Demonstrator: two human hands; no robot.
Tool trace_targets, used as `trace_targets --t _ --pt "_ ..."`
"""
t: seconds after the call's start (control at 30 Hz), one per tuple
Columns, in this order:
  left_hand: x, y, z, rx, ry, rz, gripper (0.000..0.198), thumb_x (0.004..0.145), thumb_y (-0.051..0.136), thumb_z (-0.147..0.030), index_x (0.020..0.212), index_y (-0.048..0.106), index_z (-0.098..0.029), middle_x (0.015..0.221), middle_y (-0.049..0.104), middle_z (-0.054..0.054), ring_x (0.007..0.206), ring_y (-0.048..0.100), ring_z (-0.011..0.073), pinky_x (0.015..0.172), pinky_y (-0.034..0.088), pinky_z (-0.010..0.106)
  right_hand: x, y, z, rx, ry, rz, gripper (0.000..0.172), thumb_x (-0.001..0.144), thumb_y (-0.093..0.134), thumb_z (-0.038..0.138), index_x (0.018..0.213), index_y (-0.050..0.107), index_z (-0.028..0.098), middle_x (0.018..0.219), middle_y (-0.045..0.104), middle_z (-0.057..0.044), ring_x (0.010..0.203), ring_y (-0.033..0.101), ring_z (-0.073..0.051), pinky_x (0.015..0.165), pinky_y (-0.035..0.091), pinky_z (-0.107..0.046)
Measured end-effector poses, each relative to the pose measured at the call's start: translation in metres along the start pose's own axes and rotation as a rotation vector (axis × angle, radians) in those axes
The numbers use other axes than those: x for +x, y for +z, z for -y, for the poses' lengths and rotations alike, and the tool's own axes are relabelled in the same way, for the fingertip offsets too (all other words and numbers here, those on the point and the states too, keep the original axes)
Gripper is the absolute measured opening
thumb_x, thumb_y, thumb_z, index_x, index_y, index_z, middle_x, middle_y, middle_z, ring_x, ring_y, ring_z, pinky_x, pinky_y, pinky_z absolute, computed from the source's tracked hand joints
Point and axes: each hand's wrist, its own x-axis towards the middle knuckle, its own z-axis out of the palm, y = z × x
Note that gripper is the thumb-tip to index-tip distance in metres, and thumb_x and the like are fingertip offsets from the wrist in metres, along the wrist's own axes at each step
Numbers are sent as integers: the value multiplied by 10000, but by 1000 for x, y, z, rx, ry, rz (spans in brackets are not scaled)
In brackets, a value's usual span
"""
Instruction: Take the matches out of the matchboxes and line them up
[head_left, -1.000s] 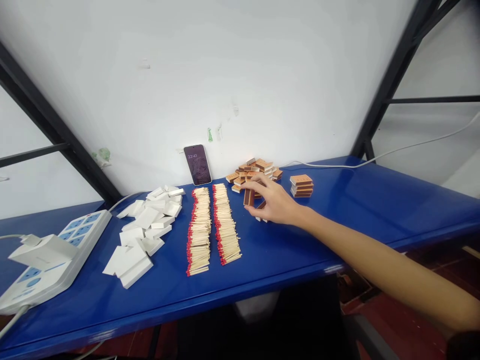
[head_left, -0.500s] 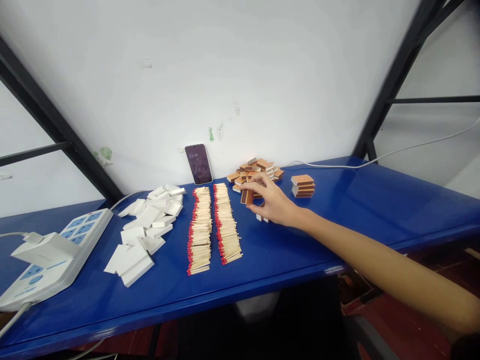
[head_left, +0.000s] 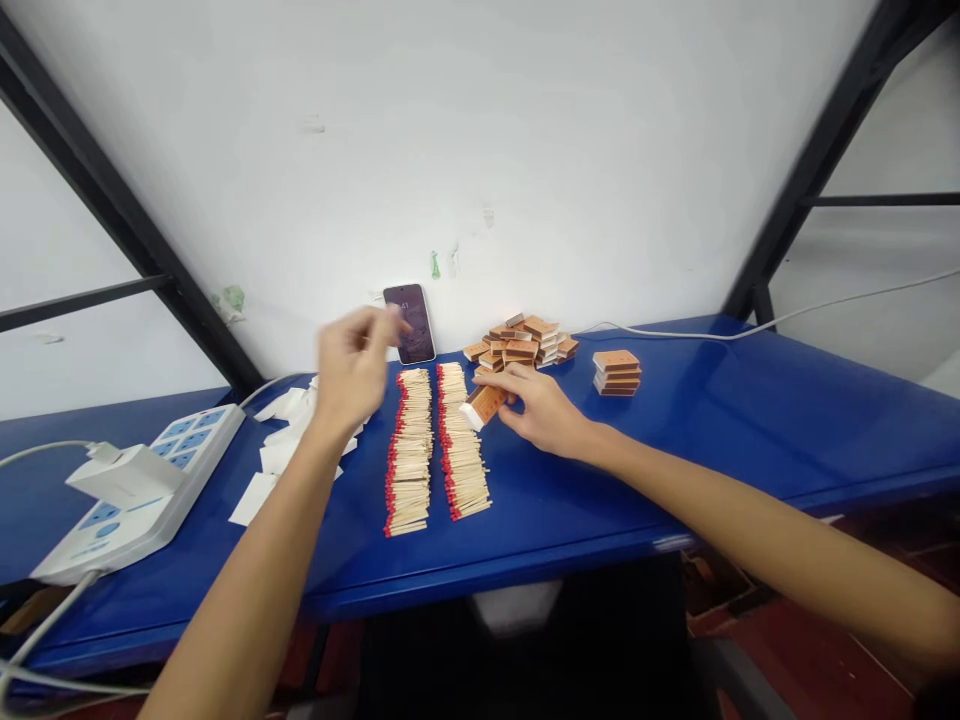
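Observation:
My right hand [head_left: 541,408] is closed on an orange-brown matchbox [head_left: 491,402], held tilted above the right row of matches. A white inner tray [head_left: 470,416] sticks out at its lower left end. My left hand [head_left: 352,365] is raised above the heap of white trays, in front of the phone. Motion smears its fingers, so their grip is unclear. Two long rows of red-tipped matches lie side by side: the left row [head_left: 410,450] and the right row [head_left: 463,450]. White trays [head_left: 281,450] lie heaped on the left, partly hidden by my left arm.
Matchboxes are piled [head_left: 525,340] against the wall, and a neat stack [head_left: 617,372] stands to their right. A phone [head_left: 411,322] leans on the wall. At the left lies a power strip [head_left: 142,525] with a charger and cables on the blue table [head_left: 750,420].
My left hand has come into view over the white trays. My right hand has shifted slightly down with the matchbox and turned it, and a white tray end now shows.

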Motion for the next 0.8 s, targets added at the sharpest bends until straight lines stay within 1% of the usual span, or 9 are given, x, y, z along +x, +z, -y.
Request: trace_targets --t 0.07,0.13,0.2,0.3,0.4,0.53,0.6,0.7,0.8 --pt "5 16 8 -10 14 223 454 993 455 -493 808 697 -157 740 681 16 710 599 155 662 446 276 6 1 4 10 30 42 516 800 588 50 1289 654 200 991 614 -62 798 572 -174 787 503 -347" --pt "6 30 17 -3 39 359 489 984 461 -528 746 677 -159 681 653 0 670 581 149 652 425 274 14 -1 7 59 75 117 446 799 679 137 1244 674 165 1069 606 -87 815 580 -172 792 507 -356" --pt "2 36 26 -23 14 379 526 995 424 -538 714 656 -159 625 619 -6 612 564 143 616 409 272 21 -6 8 144 151 216 404 786 758 257 1168 703 138 1106 607 -105 809 591 -170 761 510 -353" --pt "-5 32 35 -85 -33 368 507 1010 392 -528 826 681 -154 677 654 -1 573 582 138 603 426 271 32 -13 8 314 298 380 459 797 767 350 1196 691 138 965 661 -63 677 571 -137 645 480 -314" --pt "-11 23 39 -40 54 372 457 1009 417 -513 993 705 -159 899 728 40 725 649 167 711 465 286 40 -18 10 509 351 479 508 815 736 338 1278 633 154 900 693 -36 611 575 -119 601 478 -289" --pt "-17 23 41 -6 140 428 420 1024 417 -478 1053 711 -180 1041 734 58 918 655 201 819 461 314 47 -24 15 557 353 588 304 854 680 342 1099 676 163 820 690 -17 554 562 -100 524 450 -247" --pt "-21 27 40 -27 120 443 414 1037 398 -463 1068 703 -186 1038 735 49 895 655 193 799 461 312 46 -25 17 548 381 590 277 870 662 356 1077 667 170 776 675 -1 496 530 -84 473 403 -231" --pt "-27 35 40 36 157 451 410 1041 377 -432 1066 703 -186 1017 732 60 887 647 207 793 456 331 39 -24 16 525 395 546 349 883 662 396 1163 634 190 796 677 1 472 534 -84 462 398 -232" --pt "-30 39 39 109 238 466 376 1020 394 -387 1061 707 -182 967 721 69 903 630 229 818 453 362 31 -20 13 411 269 502 391 879 684 407 1207 643 198 903 699 -31 618 614 -127 568 468 -259"
